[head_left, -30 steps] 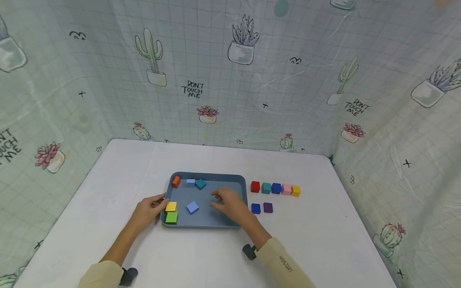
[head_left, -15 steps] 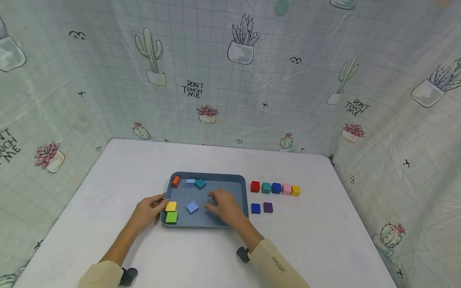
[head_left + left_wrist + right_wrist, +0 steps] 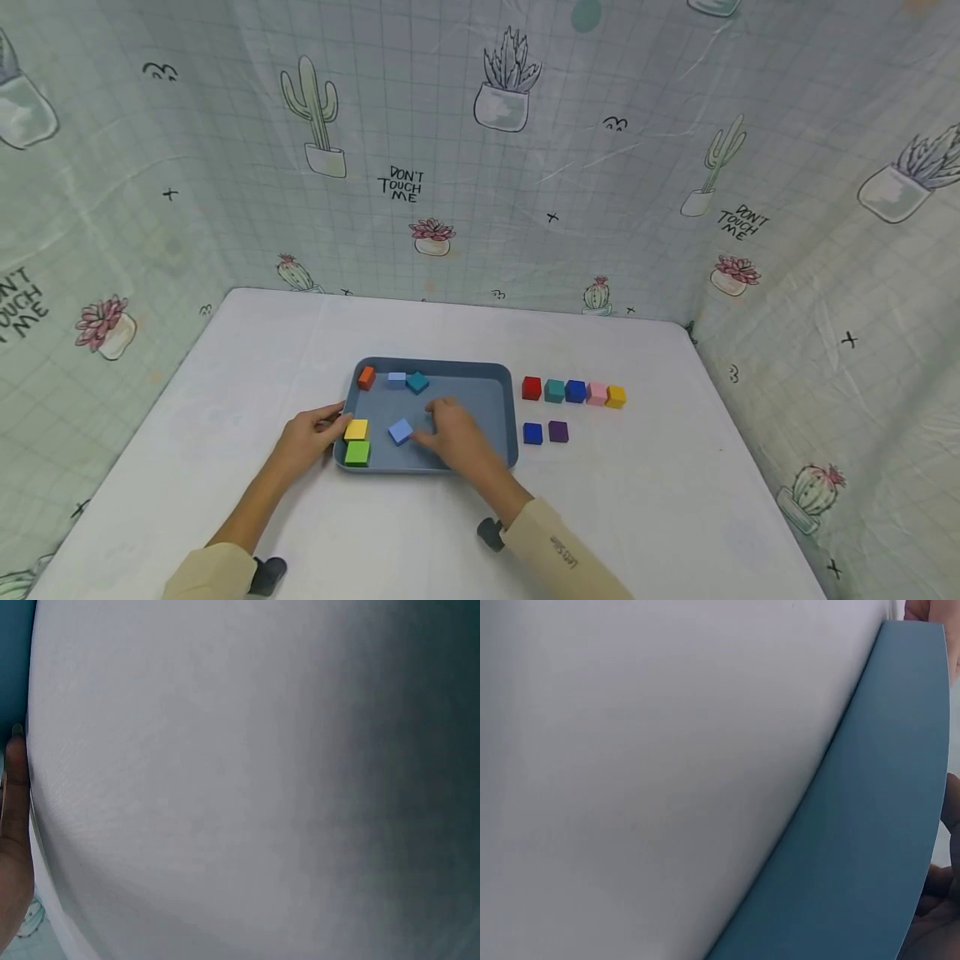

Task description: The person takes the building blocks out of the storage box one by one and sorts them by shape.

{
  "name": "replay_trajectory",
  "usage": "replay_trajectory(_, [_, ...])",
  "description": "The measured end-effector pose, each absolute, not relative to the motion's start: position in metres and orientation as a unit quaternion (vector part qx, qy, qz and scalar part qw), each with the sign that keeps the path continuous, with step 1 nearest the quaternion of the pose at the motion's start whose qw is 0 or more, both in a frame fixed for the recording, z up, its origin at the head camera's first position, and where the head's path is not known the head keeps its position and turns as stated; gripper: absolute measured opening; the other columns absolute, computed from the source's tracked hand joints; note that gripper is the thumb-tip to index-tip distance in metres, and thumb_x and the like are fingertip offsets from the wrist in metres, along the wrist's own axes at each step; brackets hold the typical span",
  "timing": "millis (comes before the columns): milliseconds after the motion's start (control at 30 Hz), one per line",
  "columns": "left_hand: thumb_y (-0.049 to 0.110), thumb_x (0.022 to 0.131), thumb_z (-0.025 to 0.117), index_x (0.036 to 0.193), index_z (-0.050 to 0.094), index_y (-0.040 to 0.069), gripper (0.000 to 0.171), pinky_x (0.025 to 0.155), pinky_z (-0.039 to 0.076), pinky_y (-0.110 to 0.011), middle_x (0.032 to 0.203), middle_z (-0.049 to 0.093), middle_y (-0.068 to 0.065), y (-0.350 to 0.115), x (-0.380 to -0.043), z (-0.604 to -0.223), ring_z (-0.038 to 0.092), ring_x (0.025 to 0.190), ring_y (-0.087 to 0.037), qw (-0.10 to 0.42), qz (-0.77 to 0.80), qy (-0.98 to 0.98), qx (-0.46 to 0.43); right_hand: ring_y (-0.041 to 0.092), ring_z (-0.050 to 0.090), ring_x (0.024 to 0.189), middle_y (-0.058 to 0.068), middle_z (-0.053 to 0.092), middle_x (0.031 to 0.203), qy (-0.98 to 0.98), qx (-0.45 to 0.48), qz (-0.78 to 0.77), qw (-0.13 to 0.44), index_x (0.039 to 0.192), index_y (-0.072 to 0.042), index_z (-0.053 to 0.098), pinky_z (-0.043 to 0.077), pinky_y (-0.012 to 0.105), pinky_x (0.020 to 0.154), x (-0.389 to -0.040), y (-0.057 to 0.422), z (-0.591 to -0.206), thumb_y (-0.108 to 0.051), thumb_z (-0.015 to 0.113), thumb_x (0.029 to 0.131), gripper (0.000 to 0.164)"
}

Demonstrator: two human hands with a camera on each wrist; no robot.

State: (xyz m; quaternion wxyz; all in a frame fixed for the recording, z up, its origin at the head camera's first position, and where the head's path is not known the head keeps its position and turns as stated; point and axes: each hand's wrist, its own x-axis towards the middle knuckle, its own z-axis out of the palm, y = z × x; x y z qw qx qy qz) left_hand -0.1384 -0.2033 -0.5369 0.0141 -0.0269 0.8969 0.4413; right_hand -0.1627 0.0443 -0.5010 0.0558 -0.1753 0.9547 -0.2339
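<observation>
A blue-grey tray lies on the white table. My left hand grips its left rim, thumb over the edge; in the left wrist view a finger lies along the tray's outer wall. Over the tray's middle, my right hand has thumb and forefinger spread apart, with nothing between them. Its thumb tip is right at the light blue block. Also in the tray are a yellow block, a green block, an orange block, a small light blue block and a teal block.
Right of the tray, a row holds red, teal, blue, pink and yellow cubes. Nearer the front sit a blue cube and a purple cube. A cactus-print cloth hangs behind the table.
My right hand has moved left across the tray, its thumb coming up to the light blue block. The left hand stays at the tray's rim, and the blocks keep their places.
</observation>
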Motion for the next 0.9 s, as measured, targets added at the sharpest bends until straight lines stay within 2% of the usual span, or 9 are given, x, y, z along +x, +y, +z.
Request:
replay_trajectory(200, [0.037, 0.093, 0.059, 0.131, 0.052, -0.004, 0.056, 0.068, 0.047, -0.029, 0.114, 0.062, -0.019, -0.204, -0.140, -0.537, 0.059, 0.086, -0.019, 0.015, 0.441, 0.897, -0.024, 0.013, 0.054, 0.081, 0.007, 0.058, 0.101, 0.962, -0.170, -0.206, 0.056, 0.116, -0.002, 0.060, 0.050, 0.024, 0.075, -0.159, 0.039, -0.503, -0.038, 0.078, 0.076, 0.057])
replay_trajectory(467, [0.037, 0.093, 0.058, 0.131, 0.052, -0.003, 0.056, 0.077, 0.050, -0.036, 0.117, 0.062, -0.020, -0.204, -0.140, -0.536, 0.061, 0.095, -0.024, 0.014, 0.441, 0.897, -0.025, 0.014, 0.055, 0.083, 0.008, 0.059, 0.097, 0.967, -0.175, -0.181, 0.038, 0.111, 0.001, 0.061, 0.049, 0.025, 0.072, -0.156, 0.033, -0.503, -0.040, 0.077, 0.076, 0.056])
replay_trajectory(767, [0.037, 0.092, 0.059, 0.130, 0.052, -0.005, 0.056, 0.068, 0.047, -0.028, 0.113, 0.063, -0.019, -0.205, -0.140, -0.533, 0.060, 0.087, -0.020, 0.019, 0.444, 0.895, -0.030, 0.012, 0.052, 0.080, 0.009, 0.058, 0.096, 0.975, -0.165, -0.145, 0.036, 0.110, 0.002, 0.060, 0.049, 0.022, 0.068, -0.151, 0.021, -0.502, -0.040, 0.076, 0.078, 0.055])
replay_trajectory(900, [0.037, 0.093, 0.059, 0.131, 0.052, -0.005, 0.057, 0.067, 0.047, -0.027, 0.113, 0.063, -0.018, -0.206, -0.140, -0.533, 0.060, 0.086, -0.020, 0.021, 0.446, 0.894, -0.029, 0.014, 0.055, 0.081, 0.010, 0.058, 0.094, 0.980, -0.156, -0.120, 0.024, 0.108, 0.005, 0.060, 0.049, 0.024, 0.069, -0.150, 0.015, -0.501, -0.042, 0.074, 0.079, 0.057])
